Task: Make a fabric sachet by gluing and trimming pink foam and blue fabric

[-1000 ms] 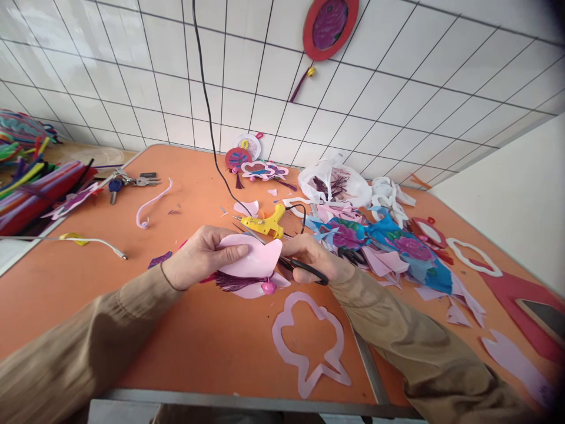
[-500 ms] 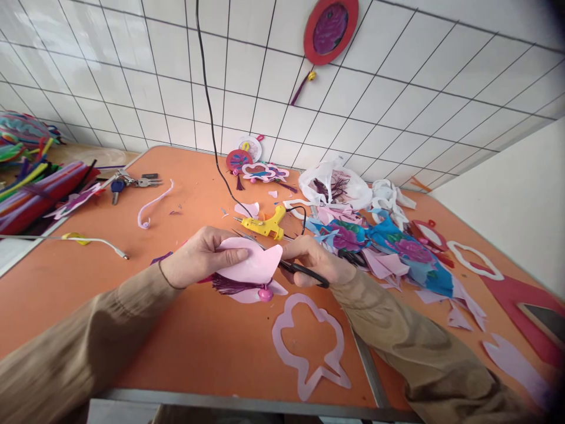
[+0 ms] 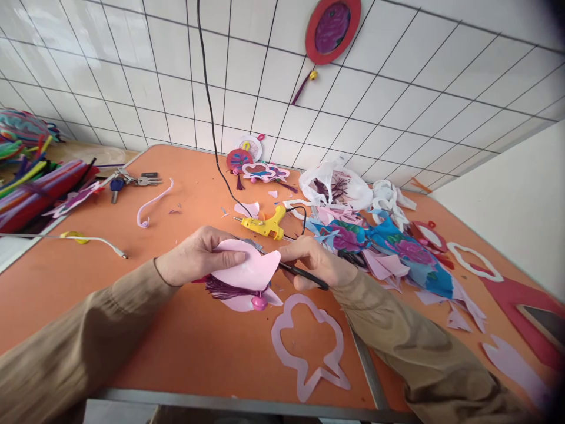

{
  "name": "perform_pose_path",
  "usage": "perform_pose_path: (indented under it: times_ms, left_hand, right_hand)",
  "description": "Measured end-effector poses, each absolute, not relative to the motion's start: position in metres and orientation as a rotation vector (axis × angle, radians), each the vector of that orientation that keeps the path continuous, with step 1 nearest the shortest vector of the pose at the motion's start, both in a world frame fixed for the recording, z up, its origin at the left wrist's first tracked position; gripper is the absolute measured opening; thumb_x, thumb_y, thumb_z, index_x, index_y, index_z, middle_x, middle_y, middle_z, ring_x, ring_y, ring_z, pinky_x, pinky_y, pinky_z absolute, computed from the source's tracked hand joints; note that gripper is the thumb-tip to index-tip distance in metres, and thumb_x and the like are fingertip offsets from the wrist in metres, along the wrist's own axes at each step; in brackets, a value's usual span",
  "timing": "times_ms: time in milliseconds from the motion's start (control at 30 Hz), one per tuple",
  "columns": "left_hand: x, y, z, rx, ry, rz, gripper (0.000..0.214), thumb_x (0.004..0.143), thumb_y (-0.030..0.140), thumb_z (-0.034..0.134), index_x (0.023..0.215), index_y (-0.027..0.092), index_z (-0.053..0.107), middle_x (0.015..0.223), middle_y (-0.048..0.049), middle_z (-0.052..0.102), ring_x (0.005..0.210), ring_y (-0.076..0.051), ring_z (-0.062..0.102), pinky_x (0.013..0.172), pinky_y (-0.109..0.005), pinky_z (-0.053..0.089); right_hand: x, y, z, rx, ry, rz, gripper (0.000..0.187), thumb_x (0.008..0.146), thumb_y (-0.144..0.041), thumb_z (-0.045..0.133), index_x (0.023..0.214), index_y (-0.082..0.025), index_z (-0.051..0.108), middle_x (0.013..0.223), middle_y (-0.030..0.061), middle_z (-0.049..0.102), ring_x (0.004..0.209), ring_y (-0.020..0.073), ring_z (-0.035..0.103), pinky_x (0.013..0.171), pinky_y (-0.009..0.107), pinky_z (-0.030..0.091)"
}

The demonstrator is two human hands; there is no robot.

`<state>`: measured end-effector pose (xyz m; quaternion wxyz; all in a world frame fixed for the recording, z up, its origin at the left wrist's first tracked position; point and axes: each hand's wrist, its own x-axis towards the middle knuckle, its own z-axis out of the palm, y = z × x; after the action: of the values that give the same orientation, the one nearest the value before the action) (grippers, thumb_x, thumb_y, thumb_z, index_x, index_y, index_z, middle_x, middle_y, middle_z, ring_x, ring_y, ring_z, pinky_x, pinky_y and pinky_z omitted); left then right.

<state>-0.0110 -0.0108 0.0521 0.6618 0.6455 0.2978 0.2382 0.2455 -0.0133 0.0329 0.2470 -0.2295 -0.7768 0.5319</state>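
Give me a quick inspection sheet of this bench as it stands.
Surface: orange table, paper snippets scattered.
Job's things: pink cutout with purple tassel; scissors at its right edge.
Clutter: glue gun, keys, pink outline scrap, printed scraps.
Grippers: left hand grips the cutout; right hand holds the scissors.
Cables: black cord hanging down the wall; white cable left.
Surroundings: tiled wall, red oval ornament.

White tiled wall [image 3: 397,88] rises behind an orange table [image 3: 198,341].
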Motion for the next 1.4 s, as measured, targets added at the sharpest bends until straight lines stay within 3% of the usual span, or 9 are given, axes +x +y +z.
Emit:
perform_pose_path:
  times_ms: [167,500,633,767,900,1000,1133,1267,1400]
  left_hand:
    - [-0.013,-0.010,0.051,1.477,0.692,0.518,0.032,0.080,0.039,0.068,0.086,0.009,0.077,0.068,-0.0054,0.068,0.059,-0.012,0.056,0.053,-0.020,0.042]
    - [-0.012,-0.010,0.055,1.444,0.662,0.502,0.026,0.077,0.036,0.072,0.083,0.011,0.078,0.068,-0.0059,0.071,0.059,-0.012,0.059,0.054,-0.020,0.045]
    - [-0.015,-0.009,0.054,1.478,0.653,0.467,0.027,0.079,0.035,0.070,0.089,0.011,0.078,0.075,-0.0079,0.073,0.064,-0.015,0.062,0.055,-0.021,0.046]
    - [-0.017,-0.006,0.050,1.545,0.676,0.458,0.031,0.080,0.040,0.068,0.082,0.009,0.077,0.070,-0.0074,0.071,0.059,-0.014,0.059,0.053,-0.022,0.045]
    - [-0.016,-0.007,0.049,1.538,0.692,0.520,0.036,0.078,0.042,0.069,0.084,0.008,0.077,0.063,-0.0060,0.067,0.054,-0.012,0.054,0.049,-0.021,0.042]
    - [-0.015,-0.010,0.054,1.502,0.743,0.640,0.035,0.075,0.043,0.072,0.079,0.008,0.075,0.054,-0.0025,0.061,0.046,-0.009,0.047,0.042,-0.019,0.035]
    - [-0.020,-0.012,0.065,1.409,0.890,0.884,0.030,0.076,0.039,0.073,0.072,0.010,0.074,0.040,0.0023,0.051,0.032,-0.005,0.036,0.033,-0.018,0.024]
    - [-0.024,-0.004,0.072,1.123,0.892,1.533,0.015,0.065,0.025,0.082,0.072,0.014,0.076,0.055,0.0001,0.067,0.043,-0.009,0.054,0.041,-0.020,0.042]
    - [-0.025,0.005,0.076,0.912,0.742,1.812,0.013,0.059,0.015,0.084,0.066,0.013,0.074,0.061,0.0009,0.070,0.055,-0.011,0.062,0.052,-0.022,0.051]
  right_hand:
    - [0.245,-0.014,0.033,-0.624,-2.107,1.438,0.064,0.071,-0.063,0.070,0.095,-0.004,0.072,0.061,0.0019,0.058,0.049,0.0076,0.046,0.047,0.019,0.040]
    - [0.245,-0.014,0.031,-0.642,-2.119,1.370,0.057,0.069,-0.056,0.076,0.093,-0.005,0.074,0.067,0.0064,0.065,0.050,0.0086,0.049,0.050,0.020,0.043]
    - [0.247,-0.013,0.028,-0.662,-2.137,1.366,0.055,0.067,-0.055,0.078,0.090,-0.005,0.073,0.063,0.0047,0.063,0.050,0.0091,0.051,0.049,0.020,0.043]
    - [0.246,-0.014,0.030,-0.833,-2.068,1.430,0.057,0.065,-0.055,0.078,0.093,-0.006,0.071,0.057,0.0000,0.058,0.045,0.0088,0.049,0.044,0.021,0.041]
    - [0.240,-0.014,0.033,-1.130,-1.873,1.445,0.048,0.069,-0.042,0.076,0.103,-0.010,0.065,0.061,-0.0030,0.055,0.048,0.0095,0.052,0.047,0.022,0.042]
    - [0.238,-0.012,0.031,-1.257,-1.944,1.306,0.045,0.068,-0.030,0.077,0.105,-0.014,0.058,0.060,-0.0063,0.053,0.050,0.0089,0.047,0.047,0.021,0.038]
    - [0.239,-0.011,0.030,-1.393,-2.119,0.900,0.028,0.068,-0.025,0.074,0.090,-0.016,0.058,0.053,-0.0078,0.049,0.049,0.0082,0.040,0.046,0.020,0.029]
    - [0.238,-0.015,0.030,-1.332,-2.110,0.831,0.019,0.071,-0.024,0.069,0.087,-0.015,0.065,0.059,-0.0025,0.058,0.053,0.0103,0.049,0.050,0.022,0.038]
    - [0.228,-0.027,0.031,-1.223,-2.186,0.909,0.020,0.070,-0.020,0.067,0.089,-0.014,0.071,0.069,0.0024,0.068,0.058,0.0118,0.057,0.055,0.023,0.043]
